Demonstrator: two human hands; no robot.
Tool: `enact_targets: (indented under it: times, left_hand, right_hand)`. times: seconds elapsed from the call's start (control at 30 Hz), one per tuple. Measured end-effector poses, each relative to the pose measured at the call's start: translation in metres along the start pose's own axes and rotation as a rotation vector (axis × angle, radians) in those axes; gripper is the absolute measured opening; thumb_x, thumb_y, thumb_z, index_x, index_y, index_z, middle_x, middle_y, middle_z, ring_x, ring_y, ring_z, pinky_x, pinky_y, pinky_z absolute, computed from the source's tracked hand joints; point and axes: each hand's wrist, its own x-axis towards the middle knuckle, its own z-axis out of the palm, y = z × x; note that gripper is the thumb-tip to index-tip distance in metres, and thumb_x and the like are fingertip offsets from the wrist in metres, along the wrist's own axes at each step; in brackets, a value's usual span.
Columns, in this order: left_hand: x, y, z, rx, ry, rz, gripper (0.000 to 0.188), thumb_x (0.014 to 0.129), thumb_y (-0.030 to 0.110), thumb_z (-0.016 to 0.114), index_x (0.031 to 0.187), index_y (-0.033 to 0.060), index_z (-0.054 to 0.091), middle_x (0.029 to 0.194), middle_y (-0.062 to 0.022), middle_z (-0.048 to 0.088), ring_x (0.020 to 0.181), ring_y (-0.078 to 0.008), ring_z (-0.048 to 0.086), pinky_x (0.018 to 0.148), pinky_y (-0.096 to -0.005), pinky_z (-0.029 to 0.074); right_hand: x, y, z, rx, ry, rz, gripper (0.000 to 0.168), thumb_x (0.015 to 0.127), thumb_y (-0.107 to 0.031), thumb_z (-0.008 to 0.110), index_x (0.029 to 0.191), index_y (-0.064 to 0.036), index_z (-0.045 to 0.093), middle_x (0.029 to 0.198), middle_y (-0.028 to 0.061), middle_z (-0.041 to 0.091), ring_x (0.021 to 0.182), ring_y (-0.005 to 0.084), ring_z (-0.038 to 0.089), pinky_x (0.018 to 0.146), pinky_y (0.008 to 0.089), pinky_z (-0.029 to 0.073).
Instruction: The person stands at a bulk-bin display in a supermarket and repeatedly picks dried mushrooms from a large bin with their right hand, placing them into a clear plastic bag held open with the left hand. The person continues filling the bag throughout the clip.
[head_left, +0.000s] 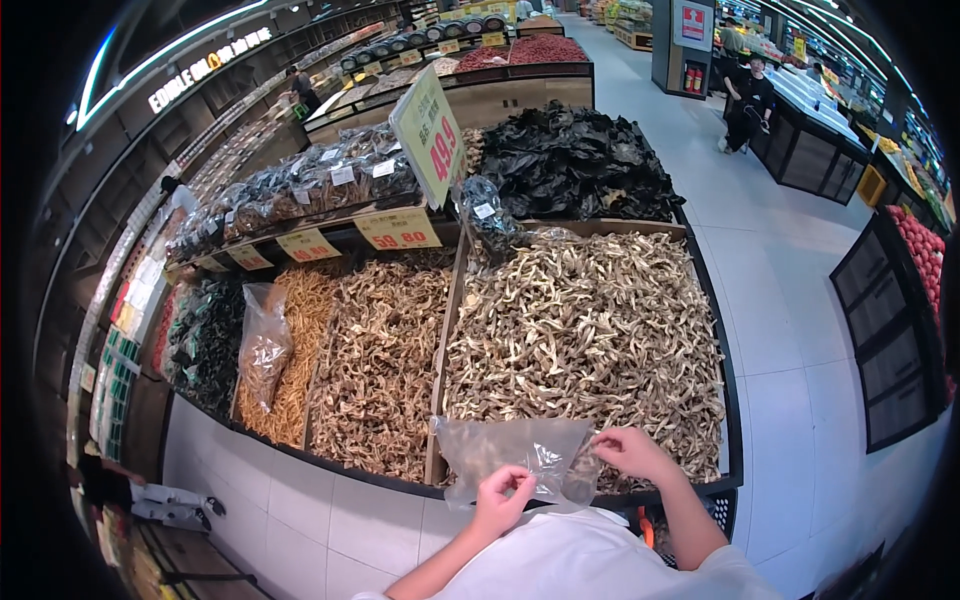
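A clear plastic bag (504, 450) lies flat across the front edge of a bin of pale dried mushroom strips (585, 330), close to my body. My left hand (507, 495) pinches the bag's near side between thumb and fingertips. At the bag's right end is my right hand (626, 452), its fingertips closed on the plastic edge. What the folded right part of the bag holds, if anything, cannot be told. Left of a wooden divider (448, 337) lie browner dried strips (382, 360). Another clear bag with some contents (266, 345) rests on thin orange strips (304, 322).
Black dried fungus (577, 165) fills the bin behind. A price sign (427, 139) stands up at the centre, beside packaged bags (300, 187). A black basket (724, 510) is near my right side. A seated person (750, 101) and red fruit stand (892, 330) are to the right.
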Motion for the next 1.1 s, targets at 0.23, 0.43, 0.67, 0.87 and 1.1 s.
enact_targets:
  times: [0.23,0.43,0.67,0.87,1.1]
  left_hand:
    - [0.002,-0.003,-0.003,0.033,0.002,0.007,0.008,0.094,0.006,0.072,0.095,-0.0011,0.069,0.08,-0.0018,0.069,0.072,-0.0071,0.061,0.068,-0.0239,0.051]
    - [0.013,0.001,0.001,0.075,0.022,0.018,0.007,0.093,0.006,0.072,0.094,-0.0005,0.07,0.079,-0.002,0.069,0.071,-0.0073,0.062,0.067,-0.0238,0.051]
    - [0.018,-0.004,-0.003,0.085,0.033,-0.003,0.008,0.092,0.006,0.073,0.093,-0.0004,0.069,0.078,-0.0019,0.069,0.071,-0.007,0.062,0.067,-0.0236,0.051]
    - [0.019,-0.004,-0.001,0.124,-0.035,-0.008,0.007,0.095,0.003,0.07,0.097,-0.0016,0.066,0.084,-0.0017,0.067,0.074,-0.0065,0.061,0.067,-0.0225,0.05]
    - [0.024,-0.004,0.004,0.093,-0.053,0.009,0.006,0.095,0.003,0.07,0.097,-0.0019,0.066,0.084,-0.0018,0.067,0.074,-0.0067,0.061,0.068,-0.0228,0.05]
  right_hand:
    - [0.045,-0.027,-0.04,-0.076,0.349,-0.05,0.018,0.091,-0.017,0.074,0.097,0.0,0.072,0.07,0.0021,0.064,0.062,0.0101,0.055,0.06,0.0275,0.047]
    - [0.146,-0.063,-0.025,-0.424,0.423,-0.138,0.028,0.09,-0.033,0.073,0.092,-0.004,0.073,0.077,0.0133,0.072,0.073,0.0296,0.069,0.067,0.0403,0.055]
    - [0.189,-0.07,-0.006,-0.524,0.408,0.024,0.027,0.086,-0.029,0.072,0.083,-0.002,0.072,0.084,0.0184,0.073,0.082,0.0366,0.072,0.078,0.0461,0.058]
    - [0.154,-0.016,-0.037,0.223,0.391,-0.109,0.022,0.088,-0.017,0.073,0.075,-0.002,0.064,0.06,-0.0018,0.06,0.057,0.0072,0.055,0.053,0.0244,0.042]
    - [0.052,0.018,-0.047,0.784,0.416,-0.068,0.014,0.1,-0.006,0.054,0.087,-0.006,0.058,0.081,0.0076,0.068,0.066,0.0149,0.068,0.054,0.0237,0.05]
